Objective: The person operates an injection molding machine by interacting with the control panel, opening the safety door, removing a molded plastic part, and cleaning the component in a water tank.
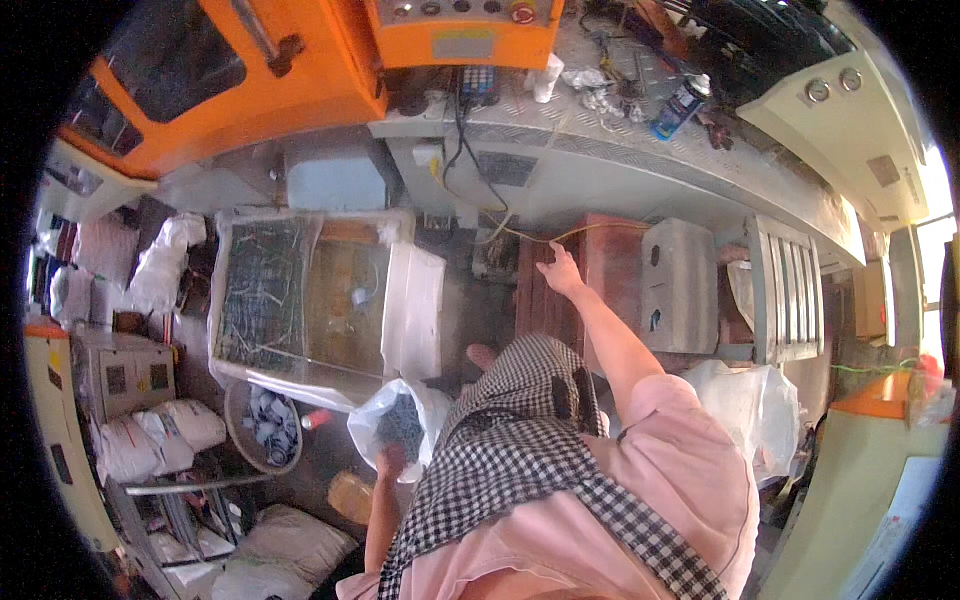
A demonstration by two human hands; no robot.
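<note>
The person's left grip (pixel 391 461) was at the near edge of the white bag (pixel 431 408), but I couldn't tell if it was pinching it. Grey bits (pixel 400 424) sat inside. The right grip (pixel 564 272) was spread, past the bag and to its right, over a red-brown box (pixel 545 305). A round bucket (pixel 232 422) stood left of the bag, and a big tub (pixel 222 300) was just past it. Way beyond the bag, a spray can (pixel 681 107) was on the worktop (pixel 560 118).
</note>
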